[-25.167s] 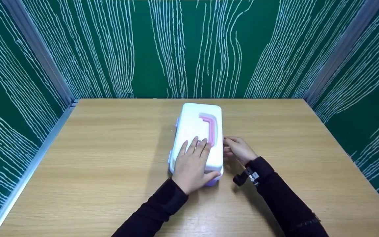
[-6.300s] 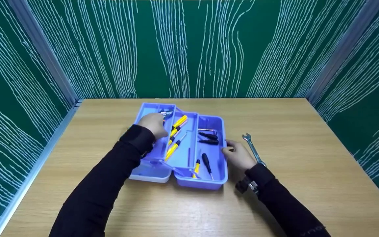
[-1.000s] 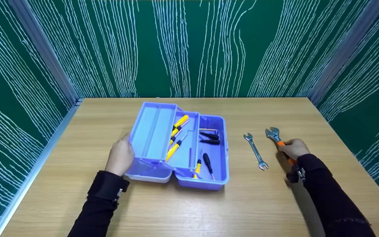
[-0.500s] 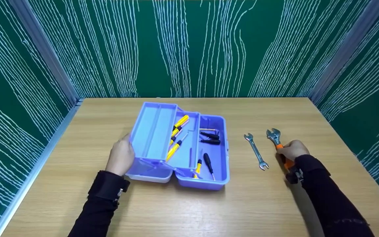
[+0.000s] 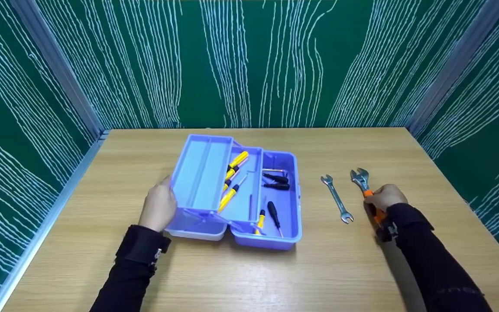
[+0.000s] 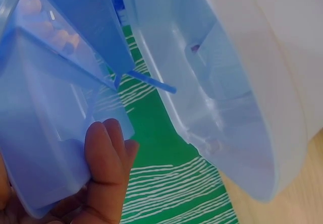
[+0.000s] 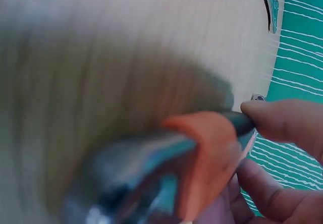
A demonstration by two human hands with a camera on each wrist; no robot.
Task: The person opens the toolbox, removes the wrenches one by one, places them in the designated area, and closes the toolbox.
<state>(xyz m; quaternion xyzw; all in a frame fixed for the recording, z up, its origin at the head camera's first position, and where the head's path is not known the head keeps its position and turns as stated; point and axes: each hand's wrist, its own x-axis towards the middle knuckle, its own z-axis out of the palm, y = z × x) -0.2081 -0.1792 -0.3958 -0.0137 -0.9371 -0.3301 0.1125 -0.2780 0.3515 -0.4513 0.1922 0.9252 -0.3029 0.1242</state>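
On the table stands an unfolded purple-blue toolbox (image 5: 277, 245). My left hand (image 5: 158, 206) is at the left side of its upper tray (image 5: 184, 173). In the left wrist view, the fingers (image 6: 103, 156) curl round the translucent tray wall (image 6: 38, 133). Right of the box, my right hand (image 5: 387, 197) grips the orange handle of an adjustable wrench (image 5: 360, 175), whose metal head points away from me. In the right wrist view, thumb and fingers (image 7: 282, 123) pinch the wrench near its orange part (image 7: 209, 153). A double open-end wrench (image 5: 337, 199) lies between it and the box.
Yellow-handled screwdrivers (image 5: 228, 198) lie in the middle tray. The deep bottom compartment holds several black-handled tools (image 5: 277, 186) and another yellow-handled screwdriver (image 5: 260, 221). The white lid (image 5: 202, 236) is folded out under the upper tray. Green, white-lined panels (image 5: 258, 65) enclose the table.
The box, closed at first, has been opened. The two wrenches have come to the right side, the adjustable one leaving the upper tray. Over the last second both hands barely move.
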